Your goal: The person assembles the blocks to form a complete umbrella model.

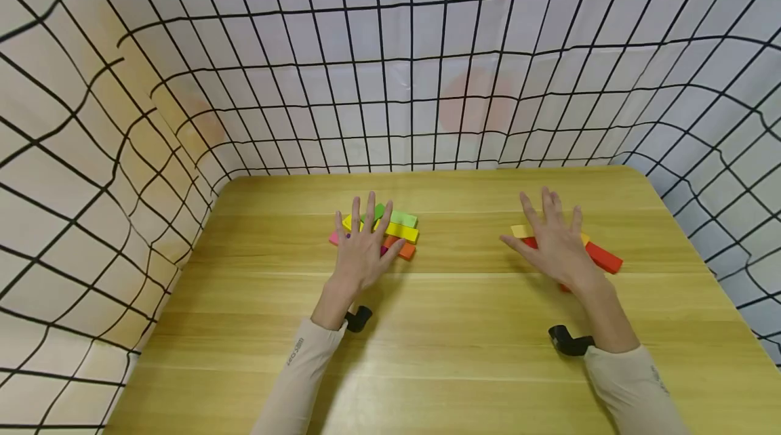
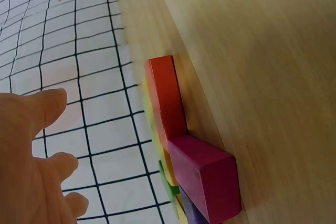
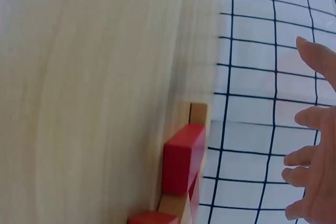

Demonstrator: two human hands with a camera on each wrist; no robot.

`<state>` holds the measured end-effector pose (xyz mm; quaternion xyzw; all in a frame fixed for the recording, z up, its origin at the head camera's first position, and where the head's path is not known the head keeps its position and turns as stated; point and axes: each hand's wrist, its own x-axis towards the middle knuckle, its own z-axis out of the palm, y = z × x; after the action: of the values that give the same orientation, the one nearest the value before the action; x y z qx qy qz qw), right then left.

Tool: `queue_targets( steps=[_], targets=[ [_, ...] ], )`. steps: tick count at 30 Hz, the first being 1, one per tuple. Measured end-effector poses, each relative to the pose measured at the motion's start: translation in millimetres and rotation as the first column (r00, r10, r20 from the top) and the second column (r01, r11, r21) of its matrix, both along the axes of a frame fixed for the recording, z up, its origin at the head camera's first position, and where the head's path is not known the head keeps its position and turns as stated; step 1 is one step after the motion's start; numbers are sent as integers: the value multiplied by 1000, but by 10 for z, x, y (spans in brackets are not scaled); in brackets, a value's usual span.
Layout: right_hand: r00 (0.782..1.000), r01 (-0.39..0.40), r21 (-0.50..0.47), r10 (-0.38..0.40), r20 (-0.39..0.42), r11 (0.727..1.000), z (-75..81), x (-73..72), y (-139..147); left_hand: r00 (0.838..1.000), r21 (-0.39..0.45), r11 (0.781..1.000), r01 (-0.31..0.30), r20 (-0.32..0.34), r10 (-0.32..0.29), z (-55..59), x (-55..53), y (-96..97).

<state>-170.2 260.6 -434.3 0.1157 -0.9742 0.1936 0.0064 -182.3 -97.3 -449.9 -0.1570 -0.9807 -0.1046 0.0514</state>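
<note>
My left hand (image 1: 361, 252) hovers with spread fingers over a cluster of coloured blocks. Around it show a yellow block (image 1: 399, 231), a light green block (image 1: 404, 219) and an orange block (image 1: 407, 250). In the left wrist view a purple block (image 2: 207, 174) lies nearest, touching the orange-red one. My right hand (image 1: 556, 249), fingers also spread, is above a second cluster. A red block (image 1: 604, 258) sticks out at its right, and a pale wooden-coloured block (image 1: 521, 231) at its left. The palms hide part of both clusters. Neither hand grips anything.
Both clusters lie on a wood-grain table (image 1: 457, 326). A black wire grid (image 1: 411, 59) with white sheeting behind it borders the table at the back and both sides. Each wrist carries a small black camera, such as the left one (image 1: 360, 319).
</note>
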Motion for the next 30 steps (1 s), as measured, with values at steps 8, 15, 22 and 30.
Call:
queue_targets(
  steps=[8,15,22,30],
  targets=[
    [1000,11,-22,-10,23,1000,-17,-30,175,1000,3,1000,9,30,-9,-11,-1,-1],
    [996,-4,-79,10,86,997,-24,-41,276,994,-25,999,29,105,-27,-24,-31,-26],
    [982,-43,-110,62,177,993,-70,-43,444,993,75,995,70,93,-77,-63,-54,-64],
    [976,-98,-177,130,175,979,-90,-17,612,999,179,983,34,-2,-34,-102,-44,-40]
  ],
)
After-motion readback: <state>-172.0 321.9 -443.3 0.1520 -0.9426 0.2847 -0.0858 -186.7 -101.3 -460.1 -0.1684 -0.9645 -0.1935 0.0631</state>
